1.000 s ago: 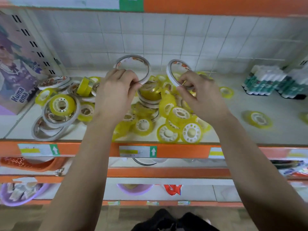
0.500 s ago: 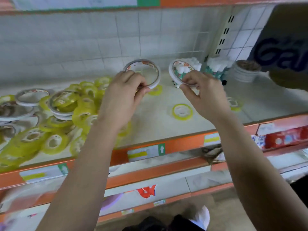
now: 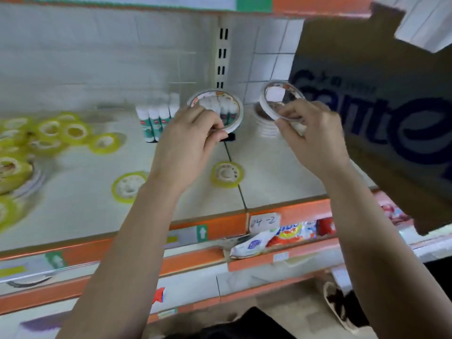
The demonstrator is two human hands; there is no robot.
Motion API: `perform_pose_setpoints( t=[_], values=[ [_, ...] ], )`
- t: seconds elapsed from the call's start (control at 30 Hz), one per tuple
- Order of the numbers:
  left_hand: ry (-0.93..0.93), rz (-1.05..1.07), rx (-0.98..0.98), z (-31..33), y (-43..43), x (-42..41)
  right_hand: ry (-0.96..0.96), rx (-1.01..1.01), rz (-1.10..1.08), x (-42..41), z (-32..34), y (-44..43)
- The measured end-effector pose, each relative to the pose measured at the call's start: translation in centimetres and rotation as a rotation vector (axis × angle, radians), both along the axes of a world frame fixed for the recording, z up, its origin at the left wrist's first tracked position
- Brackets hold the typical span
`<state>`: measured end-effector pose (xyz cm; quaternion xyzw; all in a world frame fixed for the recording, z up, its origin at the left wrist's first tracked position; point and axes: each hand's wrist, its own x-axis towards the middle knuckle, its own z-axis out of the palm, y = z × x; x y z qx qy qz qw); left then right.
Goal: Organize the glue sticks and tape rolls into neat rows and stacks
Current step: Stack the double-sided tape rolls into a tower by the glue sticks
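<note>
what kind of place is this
Likely a shop's stationery shelf: orange shelf edge with labels, glue sticks standing together, loose yellow tape rolls, snack packets below.

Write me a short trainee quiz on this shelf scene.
1. Fill in: the glue sticks stand upright; the flat roll on the shelf seam is ___ in colour.
2. Which is nearest the right hand? A. glue sticks B. flat roll C. white roll stack
3. True or false: the left hand and right hand each pinch a white ring.
Key: 1 yellow. 2 C. 3 true: left ring, right ring.
</note>
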<state>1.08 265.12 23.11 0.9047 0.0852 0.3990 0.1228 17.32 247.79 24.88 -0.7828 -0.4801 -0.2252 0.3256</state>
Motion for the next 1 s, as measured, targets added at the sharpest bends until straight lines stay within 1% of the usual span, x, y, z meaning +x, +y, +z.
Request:
perform_pose_setpoints(
  t=[0.2, 0.33, 0.5, 0.67, 1.0],
  values=[
    [0.044, -0.001, -0.003, -1.0, -2.3, 4.3, 0.116, -0.012, -0.037, 5.6, -0.9, -1.4],
    [0.050, 0.032, 0.005, -1.3, -2.8, 5.6, 0.170, -0.042, -0.002, 7.8, -2.2, -0.6],
    [0.046, 0.034, 0.014, -1.6, -3.3, 6.0, 0.158, -0.068, 0.053, 9.3, -3.8, 1.8],
    [0.079, 0.052, 0.006, -2.2, -3.4, 5.7, 0.146, -0.119, 0.053, 10.0, -4.7, 3.8],
    [0.106, 0.069, 0.009, -3.1, -3.5, 5.8, 0.148, -0.117, 0.072, 10.6, -5.4, 4.6]
  ],
)
